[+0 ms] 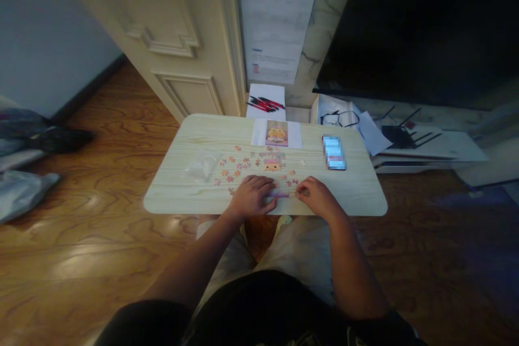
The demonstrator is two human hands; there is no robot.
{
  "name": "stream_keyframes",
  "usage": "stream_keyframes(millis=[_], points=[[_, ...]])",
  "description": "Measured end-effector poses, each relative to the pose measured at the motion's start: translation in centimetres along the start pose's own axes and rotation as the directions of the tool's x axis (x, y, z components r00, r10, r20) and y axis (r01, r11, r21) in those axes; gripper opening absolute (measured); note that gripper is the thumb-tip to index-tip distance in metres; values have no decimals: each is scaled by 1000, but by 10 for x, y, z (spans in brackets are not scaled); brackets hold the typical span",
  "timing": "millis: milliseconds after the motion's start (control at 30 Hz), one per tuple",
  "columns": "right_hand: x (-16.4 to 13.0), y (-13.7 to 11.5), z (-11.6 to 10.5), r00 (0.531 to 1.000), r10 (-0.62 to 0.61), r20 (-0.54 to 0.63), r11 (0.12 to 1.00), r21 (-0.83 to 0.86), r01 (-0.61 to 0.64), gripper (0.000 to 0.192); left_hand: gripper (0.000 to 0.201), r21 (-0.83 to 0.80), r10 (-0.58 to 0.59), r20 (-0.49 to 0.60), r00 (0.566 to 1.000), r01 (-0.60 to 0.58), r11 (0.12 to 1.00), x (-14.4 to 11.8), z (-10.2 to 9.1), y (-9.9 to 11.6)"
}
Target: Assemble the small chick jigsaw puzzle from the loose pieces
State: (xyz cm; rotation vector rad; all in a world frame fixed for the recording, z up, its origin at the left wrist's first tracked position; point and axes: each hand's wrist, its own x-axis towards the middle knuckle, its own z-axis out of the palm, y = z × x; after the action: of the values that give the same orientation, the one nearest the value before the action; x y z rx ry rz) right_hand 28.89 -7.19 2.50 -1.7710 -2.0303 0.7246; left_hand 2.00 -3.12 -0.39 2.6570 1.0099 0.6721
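Looks like piece-joining: leave the loose jigsaw pieces (230, 177) spread left of centre on the table (166, 189), brace the purple puzzle strip (280, 195) flat near the front edge, seat tabs straight down, no sideways shove. Left hand (253, 195) palm-down, fingers extended and unclenched at the strip's left end; right hand (318, 197) curled at its right end, fingertips close, can't tell if pinching a piece.

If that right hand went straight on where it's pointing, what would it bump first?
Probably the purple strip on the table, just left of the right hand, with the left hand at its far end. Whether hand and strip already touch is unclear.
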Motion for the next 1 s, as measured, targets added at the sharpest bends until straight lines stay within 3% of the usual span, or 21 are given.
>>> stream_keyframes(millis=[300,467,733,867,1000], points=[[0,4,4,1000,28,-10,999,39,-27,7,31,28,35,-2,999,-35,999,-2,-1,1],[8,-4,8,998,-34,-47,995,95,39,11,35,26,3,-13,1000,-3,1000,-1,-3,2],[48,-46,24,992,-94,-80,996,-13,93,16,34,42,13,18,1000,-14,999,-10,-14,2],[77,-73,32,986,-150,-75,988,-56,146,16,29,44,-2,18,1000,1,999,-26,-28,-10],[95,-88,39,984,-169,-51,981,-101,163,18,30,80,-99,-20,995,100,992,-38,-40,-27]])
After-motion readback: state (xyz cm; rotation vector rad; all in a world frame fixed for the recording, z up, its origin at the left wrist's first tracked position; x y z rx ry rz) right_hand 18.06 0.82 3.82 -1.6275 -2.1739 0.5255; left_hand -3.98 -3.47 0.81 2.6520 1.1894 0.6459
